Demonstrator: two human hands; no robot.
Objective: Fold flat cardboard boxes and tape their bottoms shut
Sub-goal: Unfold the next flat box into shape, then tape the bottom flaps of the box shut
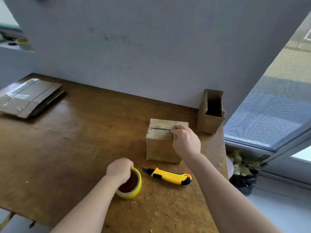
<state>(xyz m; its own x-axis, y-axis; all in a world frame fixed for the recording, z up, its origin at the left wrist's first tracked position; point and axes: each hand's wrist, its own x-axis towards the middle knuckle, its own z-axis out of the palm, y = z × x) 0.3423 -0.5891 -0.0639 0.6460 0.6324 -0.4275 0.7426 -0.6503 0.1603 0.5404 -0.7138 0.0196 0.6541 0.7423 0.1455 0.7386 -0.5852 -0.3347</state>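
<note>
Centrally, a folded box [161, 145] was seen standing on the wooden surface [75, 140], its flap seam facing up. The right hand [186, 140] was pressed on the seam's right end, fingers curled, nothing clearly gripped. The left hand [119, 170] was closed on a yellow tape roll [130, 184]. A knife [168, 176] lay between roll and box. Flat boxes [28, 96] were stacked far left; an open box [211, 111] stood by the wall.

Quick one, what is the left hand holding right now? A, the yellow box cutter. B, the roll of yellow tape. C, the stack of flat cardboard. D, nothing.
B: the left hand has its grip on the roll of yellow tape, while the box cutter lies untouched on the table.
</note>
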